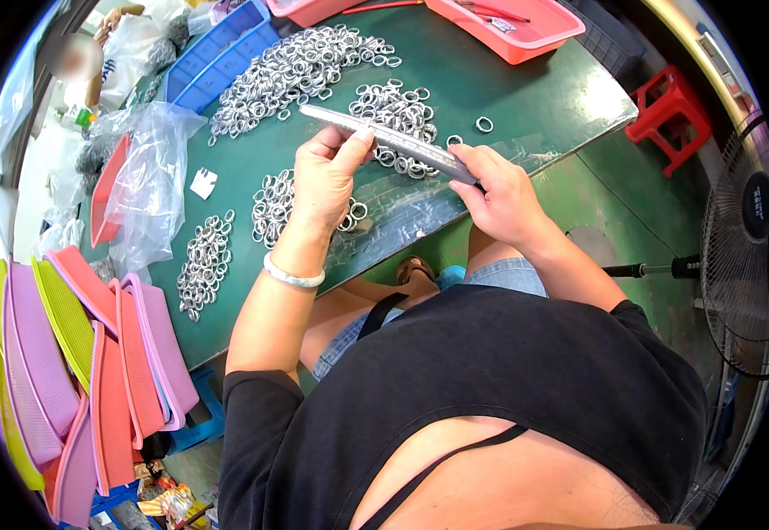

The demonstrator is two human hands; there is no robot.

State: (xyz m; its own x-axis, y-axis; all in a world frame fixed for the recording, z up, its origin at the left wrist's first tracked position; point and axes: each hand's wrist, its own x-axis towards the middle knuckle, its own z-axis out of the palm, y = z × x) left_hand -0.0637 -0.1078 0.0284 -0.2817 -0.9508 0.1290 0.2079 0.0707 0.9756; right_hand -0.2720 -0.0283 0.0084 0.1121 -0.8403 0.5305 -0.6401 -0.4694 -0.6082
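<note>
A black shirt (pixel 490 389) fills the lower part of the view, with both bare forearms rising from it toward a green surface (pixel 526 97). The left hand (pixel 327 181), a pale bangle (pixel 292 276) on its wrist, pinches the upper part of a long grey metal bar (pixel 389 141) between thumb and fingers. The right hand (pixel 501 196) is closed around the bar's lower end, so the bar hangs just above the surface, slanting from upper left to lower right between the two hands.

Under and around the bar lie heaps of small silver rings (pixel 292 66): a large pile toward the far edge, a smaller cluster just behind the bar, and two loose groups near the left hand. A clear plastic bag (pixel 150 190) lies crumpled at the left edge of the surface. Blue trays (pixel 217 53) and a pink tray (pixel 512 26) sit at the far side. Stacked pink, purple and yellow baskets (pixel 75 353) stand at the lower left. A red stool (pixel 671 115) and a standing fan (pixel 746 256) are on the floor to the right.
</note>
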